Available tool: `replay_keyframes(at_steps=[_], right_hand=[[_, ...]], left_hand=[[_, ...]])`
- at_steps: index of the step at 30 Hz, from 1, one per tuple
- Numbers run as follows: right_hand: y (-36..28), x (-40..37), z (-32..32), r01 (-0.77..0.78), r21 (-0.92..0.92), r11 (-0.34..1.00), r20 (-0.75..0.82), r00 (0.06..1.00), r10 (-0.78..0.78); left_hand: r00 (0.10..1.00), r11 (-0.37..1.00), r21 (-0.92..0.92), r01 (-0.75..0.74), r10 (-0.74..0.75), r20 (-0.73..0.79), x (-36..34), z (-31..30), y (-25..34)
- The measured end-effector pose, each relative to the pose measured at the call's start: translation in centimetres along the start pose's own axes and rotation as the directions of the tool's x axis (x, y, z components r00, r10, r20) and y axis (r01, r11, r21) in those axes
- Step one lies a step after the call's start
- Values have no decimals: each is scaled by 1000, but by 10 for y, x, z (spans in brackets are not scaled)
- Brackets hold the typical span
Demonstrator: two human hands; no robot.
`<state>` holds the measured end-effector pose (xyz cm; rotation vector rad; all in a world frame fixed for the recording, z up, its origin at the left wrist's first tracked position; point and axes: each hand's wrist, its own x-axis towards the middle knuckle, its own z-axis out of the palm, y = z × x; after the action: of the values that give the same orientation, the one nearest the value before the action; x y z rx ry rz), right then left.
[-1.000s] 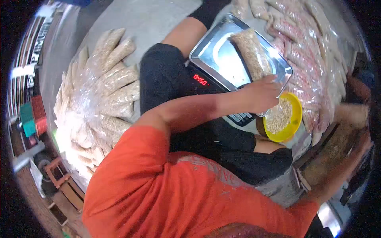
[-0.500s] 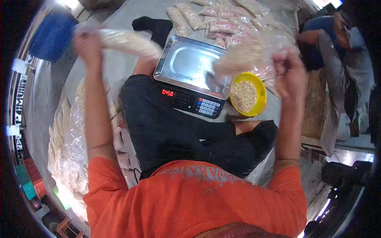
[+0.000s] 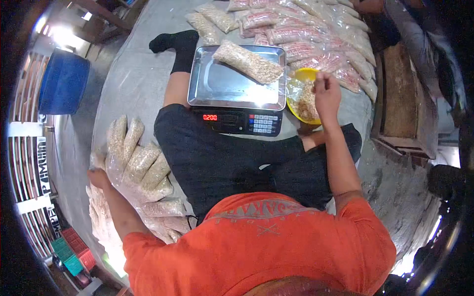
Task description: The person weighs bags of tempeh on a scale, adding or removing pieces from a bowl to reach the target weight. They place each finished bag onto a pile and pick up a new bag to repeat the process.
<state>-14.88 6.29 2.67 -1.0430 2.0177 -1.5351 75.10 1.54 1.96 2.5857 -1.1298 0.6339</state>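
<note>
A filled clear plastic bag [image 3: 249, 63] of pale grains or kernels lies slantwise on the steel tray [image 3: 207, 93] of a digital scale [image 3: 237, 121], whose red display reads 0.200. The bag's loose plastic end spreads right, over a yellow bowl [image 3: 292, 104] of the same kernels. Above that bowl, my right hand [image 3: 328, 98] has its fingers pinched together at the loose plastic. My left hand [image 3: 100, 178] is low on the left, its fingers curled at the end of another filled bag [image 3: 98, 160] beside a pile of filled bags [image 3: 143, 165]; its fingertips are partly hidden.
Many bags with red print [image 3: 301, 34] lie at the back right, with plain bags [image 3: 203, 27] beside them. A blue barrel [image 3: 64, 81] stands left, a wooden box [image 3: 402, 98] right. Another person's sleeve [image 3: 410, 34] shows at the upper right.
My left hand has carried its bag down to the left pile. My right hand's bag has come down onto the tray. The display went from 0.450 to 0.200.
</note>
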Motion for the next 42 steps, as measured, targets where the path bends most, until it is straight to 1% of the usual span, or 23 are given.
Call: replay_keyframes(at_steps=[3, 5, 7, 9, 10, 11, 12, 13, 14, 16, 18, 20, 21, 23, 26, 30, 32, 34, 36, 37, 38, 40, 42], right_hand=[[2, 4, -7, 91, 165, 982, -126, 990, -71], [14, 2, -7, 48, -2, 999, -7, 999, -48], [66, 14, -8, 147, -388, 910, 209, 975, -69], [75, 14, -10, 146, -419, 896, 268, 963, -31], [79, 16, -11, 133, -462, 877, 289, 957, 7], [96, 23, -10, 133, -363, 922, 247, 968, -42], [96, 27, -10, 140, -358, 923, 256, 965, -47], [94, 31, -12, 138, -355, 924, 273, 961, -39], [94, 35, -14, 135, -354, 925, 287, 957, -30], [111, 44, -12, 83, -282, 956, 330, 944, 16], [109, 41, -12, 22, -210, 977, 374, 926, 60], [72, 28, -9, -344, 34, 939, 486, 826, 285], [70, 27, -5, -343, 34, 939, 484, 827, 285], [74, 26, 0, -376, 217, 901, 569, 799, 197], [92, 35, 10, -243, 133, 961, 522, 841, 141], [83, 37, 19, -245, 185, 952, 528, 841, 114], [69, 30, 21, -197, 201, 959, 509, 858, 70], [67, 31, 15, -141, 203, 969, 493, 870, 24], [73, 41, 12, -314, 78, 946, 585, 783, 211], [72, 48, 1, -28, -312, 950, 525, 828, 197], [75, 42, -5, -43, -310, 950, 496, 845, 201], [94, 21, -7, 190, -657, 730, 382, 918, 105], [109, 14, -1, 158, -641, 751, 413, 896, 164]], left_hand=[[931, 998, 30, 60, -67, 360, -43, 33, -26], [992, 997, -50, -54, 59, 111, -70, 65, -17], [992, 901, -420, -106, 125, 18, -141, -3, 86], [955, 835, -482, -265, 298, -10, -205, -36, 170], [933, 744, -653, -140, 320, 165, -251, -103, 231], [843, 701, -675, -230, 490, 222, -278, -124, 264], [750, 631, -574, -522, 660, 42, -308, -139, 289], [682, 606, -521, -601, 729, 61, -328, -194, 322], [561, 363, -713, -600, 826, -51, -343, -195, 341], [297, 19, -931, -364, 950, -97, -385, -198, 390], [251, -127, -945, -300, 946, -207, -421, -222, 439], [257, -32, -945, -326, 959, -121, -446, -235, 486], [255, -34, -945, -326, 959, -122, -453, -238, 507], [325, 186, -833, -521, 946, 8, -462, -239, 542], [209, 229, -779, -584, 969, 128, -464, -208, 568], [280, 29, -882, -471, 952, -119, -456, -192, 561], [242, -93, -888, -451, 945, -222, -454, -205, 559], [299, -3, -886, -463, 941, -160, -459, -198, 559], [304, 11, -892, -452, 942, -142, -461, -193, 559], [328, 54, -893, -448, 938, -108, -460, -192, 559], [302, 22, -892, -452, 944, -130, -460, -193, 559], [320, 87, -898, -432, 945, -63, -459, -197, 560], [269, 42, -895, -443, 959, -89, -452, -201, 564]])
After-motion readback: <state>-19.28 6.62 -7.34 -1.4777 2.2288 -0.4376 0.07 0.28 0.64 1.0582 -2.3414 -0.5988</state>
